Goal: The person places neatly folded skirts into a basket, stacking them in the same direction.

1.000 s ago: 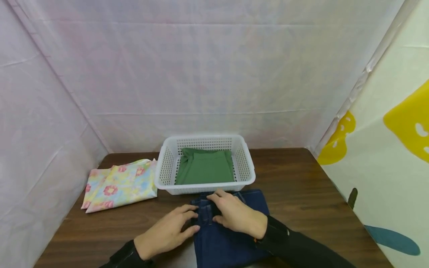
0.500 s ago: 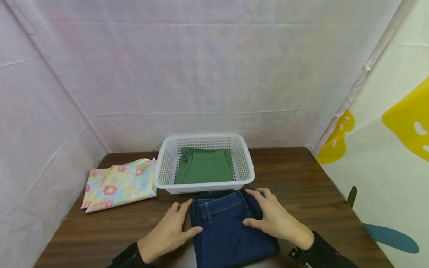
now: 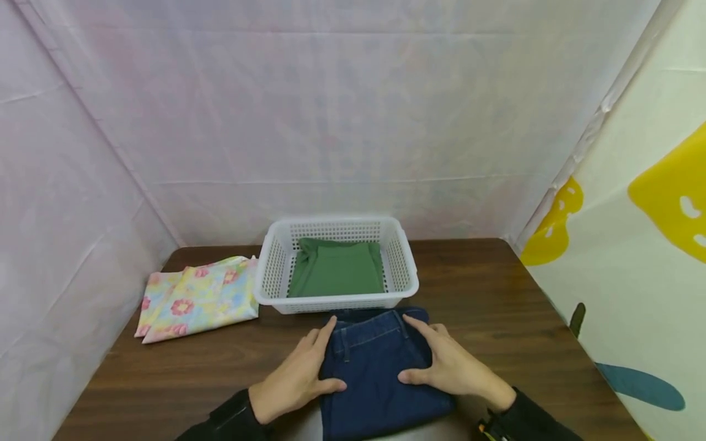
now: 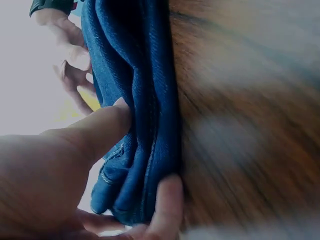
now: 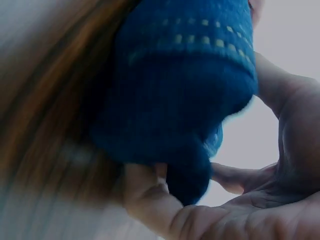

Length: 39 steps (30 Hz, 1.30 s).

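Folded dark blue jeans (image 3: 375, 373) lie in front of the basket, waistband toward it. My left hand (image 3: 300, 373) grips their left side; in the left wrist view its thumb (image 4: 117, 120) presses the stacked denim layers (image 4: 142, 100) and a fingertip reaches round the lower corner by the table. On the right side my right hand (image 3: 455, 364) holds the jeans, thumb on top. The right wrist view shows a finger (image 5: 150, 192) of that hand tucked under the denim (image 5: 175, 100). Parts of the fingers are hidden beneath the cloth.
A white perforated basket (image 3: 336, 304) stands just behind the jeans, with a folded green garment (image 3: 337, 269) inside. To its left lies a folded floral cloth (image 3: 201, 300). All rest on a dark wooden table (image 3: 513, 318), with white sheeting (image 3: 331, 122) behind.
My right hand has moved from the middle of the waistband to the jeans' right side. The left hand has shifted slightly right and now grips the left side.
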### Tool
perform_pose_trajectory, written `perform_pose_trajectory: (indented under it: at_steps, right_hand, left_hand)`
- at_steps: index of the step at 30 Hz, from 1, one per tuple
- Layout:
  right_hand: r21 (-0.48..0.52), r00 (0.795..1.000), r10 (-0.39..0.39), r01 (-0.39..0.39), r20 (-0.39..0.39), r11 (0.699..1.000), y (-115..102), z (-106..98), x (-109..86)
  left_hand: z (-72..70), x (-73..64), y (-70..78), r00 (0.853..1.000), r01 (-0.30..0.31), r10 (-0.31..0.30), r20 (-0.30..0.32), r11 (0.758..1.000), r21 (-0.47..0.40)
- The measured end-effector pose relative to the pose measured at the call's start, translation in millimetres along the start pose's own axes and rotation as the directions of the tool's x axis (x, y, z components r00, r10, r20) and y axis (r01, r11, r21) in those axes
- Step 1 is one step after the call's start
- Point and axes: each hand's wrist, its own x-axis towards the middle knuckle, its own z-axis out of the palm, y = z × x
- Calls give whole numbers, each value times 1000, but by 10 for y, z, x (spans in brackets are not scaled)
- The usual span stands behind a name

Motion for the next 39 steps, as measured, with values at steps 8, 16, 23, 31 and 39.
perform_pose_trajectory:
  at_steps: [8, 16, 23, 31, 39]
  right_hand:
    - [222, 990, -99, 76, 97, 972, -72, 151, 158]
    - [254, 992, -72, 43, 105, 966, -151, 42, 57]
    - [266, 994, -43, 16, 98, 964, -440, -284, -127]
    - [220, 999, -25, 15, 44, 975, -740, -588, -322]
    - [184, 993, -89, 101, -72, 978, -890, -745, -223]
  left_hand:
    - [109, 179, 67, 984, -177, 177, -1, 984, -19]
    - [27, 180, 171, 977, -213, 214, 1, 974, -73]
    - [-280, 41, 416, 980, -191, 197, 25, 972, -138]
    - [-563, -85, 654, 968, -250, 247, -35, 959, -137]
    - [-802, -32, 713, 973, -220, 209, -95, 967, -125]
